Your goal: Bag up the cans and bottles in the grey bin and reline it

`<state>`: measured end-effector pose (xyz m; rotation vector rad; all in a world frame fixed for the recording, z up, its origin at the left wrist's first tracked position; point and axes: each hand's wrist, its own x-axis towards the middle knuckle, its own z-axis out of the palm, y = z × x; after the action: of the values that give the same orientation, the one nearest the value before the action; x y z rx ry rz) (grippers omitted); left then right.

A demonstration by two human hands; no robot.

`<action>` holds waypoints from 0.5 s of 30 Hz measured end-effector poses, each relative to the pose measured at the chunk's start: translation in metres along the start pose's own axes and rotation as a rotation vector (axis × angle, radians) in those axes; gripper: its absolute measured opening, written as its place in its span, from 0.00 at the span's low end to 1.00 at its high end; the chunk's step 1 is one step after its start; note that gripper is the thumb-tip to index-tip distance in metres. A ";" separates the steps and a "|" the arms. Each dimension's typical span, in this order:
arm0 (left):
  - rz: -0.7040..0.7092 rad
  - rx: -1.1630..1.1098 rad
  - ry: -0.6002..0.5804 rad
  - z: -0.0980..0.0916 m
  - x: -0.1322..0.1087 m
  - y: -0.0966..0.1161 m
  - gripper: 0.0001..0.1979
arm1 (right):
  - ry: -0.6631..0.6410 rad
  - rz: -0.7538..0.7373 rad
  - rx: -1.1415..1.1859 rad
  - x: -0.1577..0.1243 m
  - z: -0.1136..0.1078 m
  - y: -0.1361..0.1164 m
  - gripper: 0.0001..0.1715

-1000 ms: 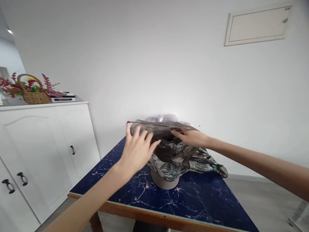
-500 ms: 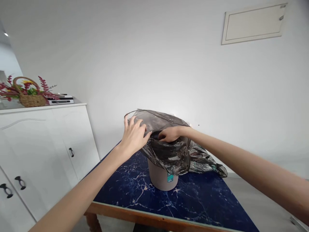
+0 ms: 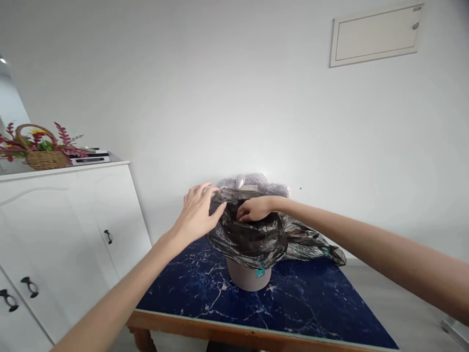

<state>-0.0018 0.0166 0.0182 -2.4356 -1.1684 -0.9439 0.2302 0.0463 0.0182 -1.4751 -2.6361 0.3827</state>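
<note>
A black plastic garbage bag lines a grey-beige trash bin, its edge folded down over the outside. My left hand is at the bag's left rim, fingers stretched out and thumb apart, the fingertips touching the film. Inside the mouth of the bag is my right hand, its fingers curled; whether they pinch the film is hidden. More of the bag trails to the right over the table. A teal label shows on the bin's front.
The bin stands on a blue marble-patterned table with a wooden frame. Behind it, a grey plush toy rests by the wall. At left, a white cabinet carries a wicker flower basket. A wall panel is at upper right.
The bag's raised far edge has come down around the bin's rim, uncovering the plush toy behind. My left hand has turned and sits slightly lower; my right hand stays inside the bag.
</note>
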 end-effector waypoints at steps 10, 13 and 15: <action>-0.450 -0.433 -0.087 0.054 0.025 -0.049 0.23 | 0.448 0.158 0.168 -0.046 0.015 0.049 0.32; -0.564 -0.505 0.005 0.070 0.036 -0.057 0.26 | 0.453 0.204 0.441 -0.025 0.014 0.062 0.33; -0.641 -0.538 0.003 0.084 0.042 -0.062 0.25 | 0.426 0.237 0.545 -0.014 0.014 0.070 0.34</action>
<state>0.0060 0.1227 -0.0188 -2.4485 -1.9672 -1.6145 0.2922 0.0673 -0.0136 -1.4718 -1.8438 0.6572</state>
